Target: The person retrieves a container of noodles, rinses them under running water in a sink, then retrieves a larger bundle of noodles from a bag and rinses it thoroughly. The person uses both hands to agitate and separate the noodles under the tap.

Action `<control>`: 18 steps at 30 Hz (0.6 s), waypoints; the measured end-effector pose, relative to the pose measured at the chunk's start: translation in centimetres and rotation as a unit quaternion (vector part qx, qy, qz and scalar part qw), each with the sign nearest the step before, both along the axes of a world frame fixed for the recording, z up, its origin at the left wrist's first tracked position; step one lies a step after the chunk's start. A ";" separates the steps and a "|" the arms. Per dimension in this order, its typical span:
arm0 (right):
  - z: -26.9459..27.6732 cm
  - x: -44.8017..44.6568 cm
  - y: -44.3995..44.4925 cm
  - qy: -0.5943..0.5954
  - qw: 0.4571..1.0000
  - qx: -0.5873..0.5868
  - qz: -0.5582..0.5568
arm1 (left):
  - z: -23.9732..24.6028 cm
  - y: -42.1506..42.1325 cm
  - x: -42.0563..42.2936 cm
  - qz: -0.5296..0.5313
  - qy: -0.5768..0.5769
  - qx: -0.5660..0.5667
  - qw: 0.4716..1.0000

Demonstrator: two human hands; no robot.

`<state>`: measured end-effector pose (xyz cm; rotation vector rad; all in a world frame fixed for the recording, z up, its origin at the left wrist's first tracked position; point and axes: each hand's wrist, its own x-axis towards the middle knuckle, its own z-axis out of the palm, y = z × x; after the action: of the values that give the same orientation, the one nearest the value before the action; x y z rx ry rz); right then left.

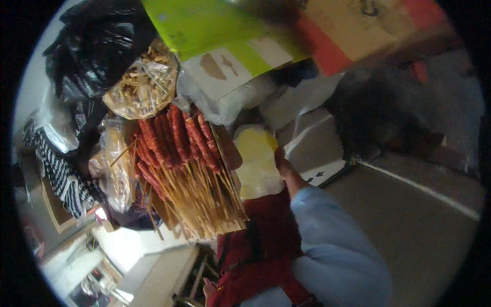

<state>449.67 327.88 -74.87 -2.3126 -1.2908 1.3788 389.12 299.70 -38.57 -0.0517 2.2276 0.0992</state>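
My right hand [284, 165], below a light blue sleeve, grips the right side of a pale yellow, translucent plastic container or bag [257, 161]. Blur hides its exact kind and contents. Just left of it lies a thick pile of red sausage-like meat skewers [178, 134] on thin wooden sticks [199, 199]. Their meat ends point away from me, and the bare sticks point towards me. Low in the view, beside my dark red apron [268, 230], only a few fingers of my left hand [209, 288] show, apart from the skewers.
A clear bag of short, pale brown pieces [144, 84] and a black plastic bag [96, 50] lie beyond the skewers. Left are a clear plastic bag [117, 169] and a black-and-white patterned cloth [63, 172]. Green-and-white [226, 50] and red-and-brown cardboard boxes [379, 30] stand at the far side.
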 end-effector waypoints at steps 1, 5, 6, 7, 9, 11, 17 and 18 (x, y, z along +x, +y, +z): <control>0.5 -2.6 3.3 0.182 0.980 0.037 -0.068 | 1.1 -1.2 3.0 -0.014 -0.004 -0.030 0.999; 5.0 -9.5 12.0 0.648 0.721 0.039 -0.244 | 5.1 -1.1 12.1 -0.092 -0.019 -0.077 0.993; 6.1 -9.1 12.6 0.695 0.674 0.033 -0.246 | 5.6 -0.1 13.8 -0.111 -0.019 -0.069 0.991; 6.9 -7.6 13.3 0.697 0.674 -0.007 -0.246 | 5.9 0.9 15.5 -0.121 -0.017 -0.055 0.991; 7.8 -2.1 13.0 0.614 0.749 -0.092 -0.229 | 5.1 3.6 19.1 -0.138 -0.017 0.006 0.990; 8.0 5.7 11.3 0.464 0.860 -0.156 -0.147 | 3.3 6.4 22.7 -0.154 -0.025 0.139 0.978; 11.5 31.9 3.9 -0.105 0.954 -0.132 0.248 | -6.0 11.2 34.2 -0.144 -0.096 0.266 0.948; 12.9 35.4 4.4 -0.103 0.944 -0.140 0.281 | -7.6 11.0 35.9 -0.136 -0.118 0.288 0.941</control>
<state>485.05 332.26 -61.99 -2.4247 -2.0673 1.5923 425.05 310.66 -46.17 0.5351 1.8692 0.5576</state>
